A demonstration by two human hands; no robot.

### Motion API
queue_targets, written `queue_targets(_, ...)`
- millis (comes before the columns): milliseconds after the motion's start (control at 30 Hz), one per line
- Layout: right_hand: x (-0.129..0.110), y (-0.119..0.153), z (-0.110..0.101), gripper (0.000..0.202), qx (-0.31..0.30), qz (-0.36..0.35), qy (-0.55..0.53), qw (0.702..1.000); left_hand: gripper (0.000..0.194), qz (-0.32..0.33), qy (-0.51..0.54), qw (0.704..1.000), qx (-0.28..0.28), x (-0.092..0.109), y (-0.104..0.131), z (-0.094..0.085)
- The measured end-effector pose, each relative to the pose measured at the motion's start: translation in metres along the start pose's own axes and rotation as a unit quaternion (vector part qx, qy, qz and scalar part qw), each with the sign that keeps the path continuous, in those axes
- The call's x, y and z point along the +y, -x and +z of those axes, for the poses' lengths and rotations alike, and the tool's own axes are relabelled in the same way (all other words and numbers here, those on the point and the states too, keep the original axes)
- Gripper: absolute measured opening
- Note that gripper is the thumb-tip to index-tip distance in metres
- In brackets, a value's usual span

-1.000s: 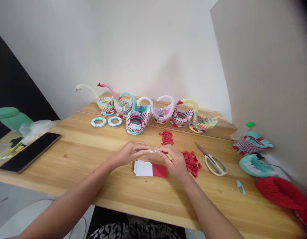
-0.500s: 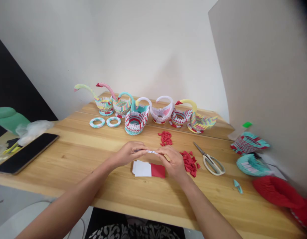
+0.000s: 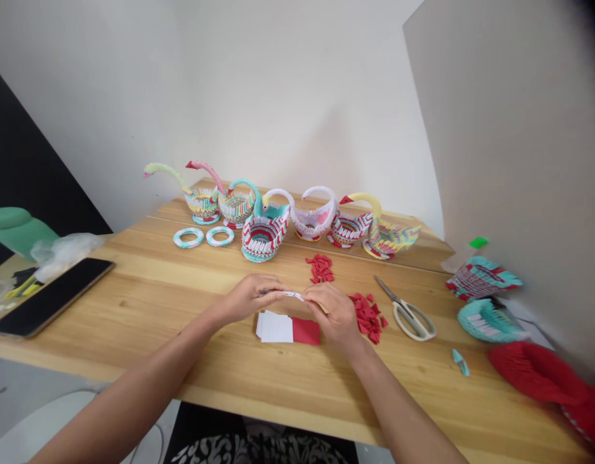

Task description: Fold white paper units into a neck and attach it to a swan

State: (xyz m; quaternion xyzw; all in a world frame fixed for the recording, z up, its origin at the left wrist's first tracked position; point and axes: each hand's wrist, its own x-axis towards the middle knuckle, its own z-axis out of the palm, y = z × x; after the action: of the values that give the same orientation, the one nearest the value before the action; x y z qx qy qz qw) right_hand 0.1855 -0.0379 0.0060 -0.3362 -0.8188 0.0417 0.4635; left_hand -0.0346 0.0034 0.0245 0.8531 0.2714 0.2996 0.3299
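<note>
A small strip of white folded paper [image 3: 292, 294] is pinched at its two ends between my hands, above the table. My left hand [image 3: 257, 298] grips its left end, fingers pressed together. On the other end, my right hand [image 3: 332, 310] closes with thumb and fingertips. Just below them lie a stack of white paper slips [image 3: 277, 327] and a red paper slip [image 3: 306, 331], side by side. Close to my right hand is a heap of small red folded paper pieces [image 3: 368, 317]; a second red heap [image 3: 319, 268] sits farther back.
Scissors [image 3: 407, 312] lie right of the red pieces. Several paper swan baskets [image 3: 264, 235] line the back, with two paper rings [image 3: 220, 236] at left. A phone [image 3: 51, 298] rests at the left edge. A red paper form [image 3: 539, 374] and teal paper basket [image 3: 491, 320] stand at right.
Almost nothing differs. Both hands hold the white paper in nearly the same spot, with only a very slight shift to the left.
</note>
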Motion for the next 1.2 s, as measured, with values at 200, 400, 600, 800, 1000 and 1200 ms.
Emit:
queue_targets(200, 0.0006, 0.0008, -0.0002, 0.017, 0.004, -0.007, -0.006, 1.0, 0.032, 0.004, -0.001, 1.0, -0.003, -0.0005, -0.0001, -0.0005)
queue_targets(400, 0.0003, 0.0006, -0.0008, 0.02, 0.0, -0.018, -0.002, 1.0, 0.033, 0.007, 0.002, 1.0, -0.003, -0.0004, 0.0, -0.0002)
queue_targets(600, 0.0008, 0.0007, -0.001, 0.021, 0.001, -0.034, 0.011, 0.999, 0.033, -0.005, 0.007, 1.0, 0.0, 0.0013, 0.0001, -0.0006)
queue_targets(800, 0.0036, 0.0029, -0.0005, 0.02, -0.002, -0.025, -0.002, 1.0, 0.032, -0.007, 0.014, 1.0, -0.003, 0.0015, 0.0, -0.0011)
queue_targets(1000, 0.0068, 0.0033, -0.0002, 0.021, -0.007, -0.025, -0.01, 1.0, 0.031, -0.009, 0.025, 1.0, -0.005, 0.0022, 0.0, -0.0008)
queue_targets(1200, 0.01, 0.0, -0.0006, 0.017, -0.034, -0.007, -0.018, 0.999, 0.028, -0.011, 0.035, 0.999, -0.006, 0.0024, 0.0006, -0.0001)
